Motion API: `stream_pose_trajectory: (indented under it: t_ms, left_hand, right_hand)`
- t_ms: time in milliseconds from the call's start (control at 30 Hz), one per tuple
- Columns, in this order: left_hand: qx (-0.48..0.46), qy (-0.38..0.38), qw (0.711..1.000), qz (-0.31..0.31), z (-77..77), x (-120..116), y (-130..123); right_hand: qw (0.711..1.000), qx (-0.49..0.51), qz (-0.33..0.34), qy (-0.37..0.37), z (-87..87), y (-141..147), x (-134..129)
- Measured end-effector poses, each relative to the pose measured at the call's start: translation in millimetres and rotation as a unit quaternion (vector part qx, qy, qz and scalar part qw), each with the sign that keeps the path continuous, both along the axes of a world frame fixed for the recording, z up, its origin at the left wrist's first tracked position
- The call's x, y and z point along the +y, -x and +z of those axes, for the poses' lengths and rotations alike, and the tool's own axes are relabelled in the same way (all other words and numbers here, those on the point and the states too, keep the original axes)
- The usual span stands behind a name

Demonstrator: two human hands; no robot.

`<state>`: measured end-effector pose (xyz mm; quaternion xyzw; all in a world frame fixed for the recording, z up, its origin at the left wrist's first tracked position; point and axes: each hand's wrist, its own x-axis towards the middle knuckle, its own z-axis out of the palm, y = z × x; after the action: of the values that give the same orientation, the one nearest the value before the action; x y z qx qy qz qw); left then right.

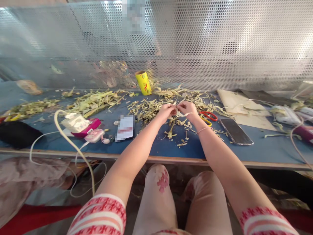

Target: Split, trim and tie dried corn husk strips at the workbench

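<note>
My left hand and my right hand meet above the blue table, fingertips pinched close together. Between them is a pale, thin strip of dried plant, its loose end trailing right under my right hand. Both hands are closed on it. Beneath and behind them spreads a pile of dry greenish plant strips. Scissors with red and yellow handles lie just right of my right wrist, partly hidden by it. A yellow cardboard tube stands tilted behind the pile.
A phone lies to the right, another phone to the left. A power strip with plugs and a white cable are further left. More plant strips, cardboard sheets and a perforated metal panel line the back.
</note>
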<state>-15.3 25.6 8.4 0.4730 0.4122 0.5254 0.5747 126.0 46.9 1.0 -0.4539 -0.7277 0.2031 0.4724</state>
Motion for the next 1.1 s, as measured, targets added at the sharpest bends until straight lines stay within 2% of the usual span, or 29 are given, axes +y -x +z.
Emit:
stream_pose_trajectory:
  t_ms: [467,867,1100]
  left_hand:
    - [0.016,0.006,1.000,-0.016,-3.5,2.8,1.9]
    - [0.016,-0.012,1.000,-0.022,-5.2,7.5,4.6]
    - [0.037,-0.022,0.999,-0.019,-6.5,9.0,5.4]
  right_hand:
    - [0.997,0.026,0.061,0.041,-1.5,-6.2,9.6]
    - [0.999,-0.047,0.001,-0.014,2.8,-0.7,-2.6]
    - [0.993,-0.100,0.008,-0.070,-0.4,-5.6,-0.4]
